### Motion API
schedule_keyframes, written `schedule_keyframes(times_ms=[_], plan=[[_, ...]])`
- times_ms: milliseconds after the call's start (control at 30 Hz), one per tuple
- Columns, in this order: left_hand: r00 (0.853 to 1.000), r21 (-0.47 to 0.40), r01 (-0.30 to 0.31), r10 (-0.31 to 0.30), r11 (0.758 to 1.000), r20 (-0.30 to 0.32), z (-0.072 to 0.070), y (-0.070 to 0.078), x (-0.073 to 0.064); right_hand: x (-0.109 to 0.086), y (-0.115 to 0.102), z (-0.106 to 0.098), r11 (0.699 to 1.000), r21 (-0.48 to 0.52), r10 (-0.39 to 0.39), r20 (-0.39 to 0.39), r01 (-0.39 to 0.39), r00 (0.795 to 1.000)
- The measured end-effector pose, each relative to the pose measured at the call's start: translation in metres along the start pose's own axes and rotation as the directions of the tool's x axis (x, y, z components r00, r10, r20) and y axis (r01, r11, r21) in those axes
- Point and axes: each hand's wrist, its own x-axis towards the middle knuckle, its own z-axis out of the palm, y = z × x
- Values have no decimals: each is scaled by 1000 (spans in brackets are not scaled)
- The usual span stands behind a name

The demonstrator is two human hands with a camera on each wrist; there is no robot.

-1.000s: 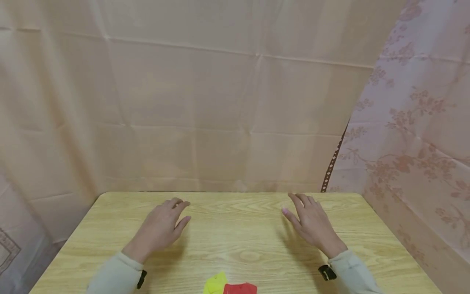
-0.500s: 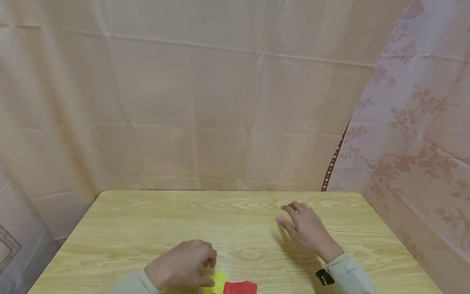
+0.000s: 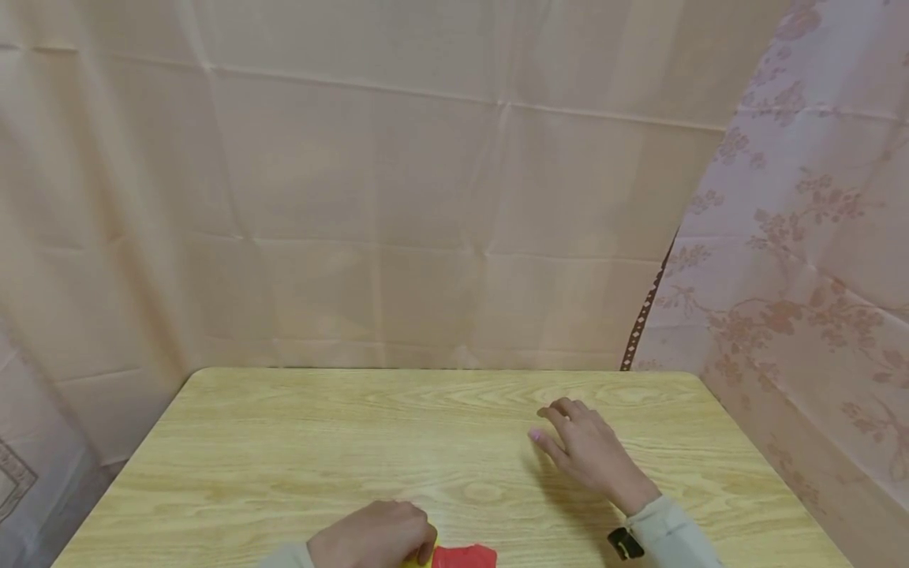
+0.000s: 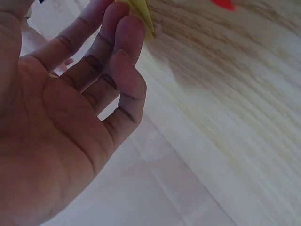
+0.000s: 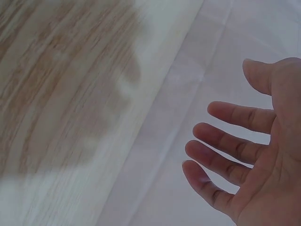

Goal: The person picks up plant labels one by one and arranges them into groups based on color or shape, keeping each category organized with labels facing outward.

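Observation:
My left hand (image 3: 378,536) is low at the table's near side, fingers curled down over a small yellow folded piece (image 3: 419,562). In the left wrist view, the yellow piece (image 4: 146,22) shows as a thin sheet-like edge at the fingertips, pinched between thumb and fingers; the thumb's grip is mostly hidden. Just right of that hand lies a flat red piece (image 3: 465,557) with an uneven outline, cut off by the bottom of the head view. My right hand (image 3: 595,456) hovers over the right half of the table, its fingers loosely bent and holding nothing.
The wood-grain table (image 3: 355,418) has rounded far corners. Beige cloth (image 3: 426,197) hangs behind it, and a pink floral cloth (image 3: 795,276) hangs along the right. A black band (image 3: 625,544) sits at the right cuff.
My left hand has come from the far left down to the near middle and taken hold of the yellow piece. The right hand has drifted slightly left and nearer.

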Motion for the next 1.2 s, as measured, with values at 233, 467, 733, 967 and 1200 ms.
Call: schedule_keyframes(times_ms=[233,467,733,967,1200], plan=[[1000,-56,-16,16,998,13,8,-9,4,-2,-3,3,1000,19,-16,9,16,1000],[1000,-246,-10,6,969,-18,1,-2,-3,-6,-9,6,999,33,-12,29,11,1000],[988,-552,-137,151,823,-21,-11,-6,-3,-11,-12,10,999,27,-24,65,22,998],[996,-606,-35,-21,795,-86,-27,-17,-7,-14,-12,13,997,20,-70,50,69,996],[928,-494,72,-240,867,-286,-39,-45,-11,-15,-13,12,998,49,-48,85,44,995]])
